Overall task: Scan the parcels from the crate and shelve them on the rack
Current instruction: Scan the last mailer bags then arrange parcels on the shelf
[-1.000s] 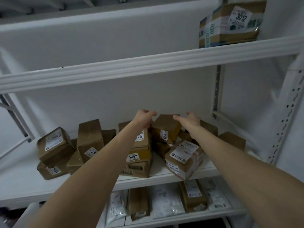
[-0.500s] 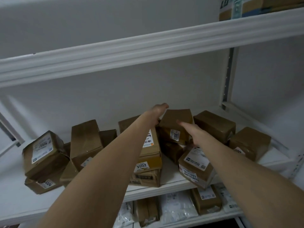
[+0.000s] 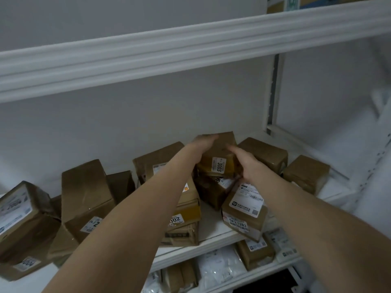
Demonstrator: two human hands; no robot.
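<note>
A brown parcel labelled 3003 sits on top of other boxes at the middle of the rack's middle shelf. My left hand lies with straight fingers against its upper left side. My right hand presses flat against its right side. The parcel rests between both hands, tilted slightly. The crate is out of view.
Parcel 3002 and a white-labelled box stand in front. Two boxes lie to the right, several more to the left. The upper shelf beam hangs overhead. White bags fill the shelf below.
Both hands have closed in from hovering beside parcel 3003 to resting on its two sides. My view has moved closer to the shelf and tilted down.
</note>
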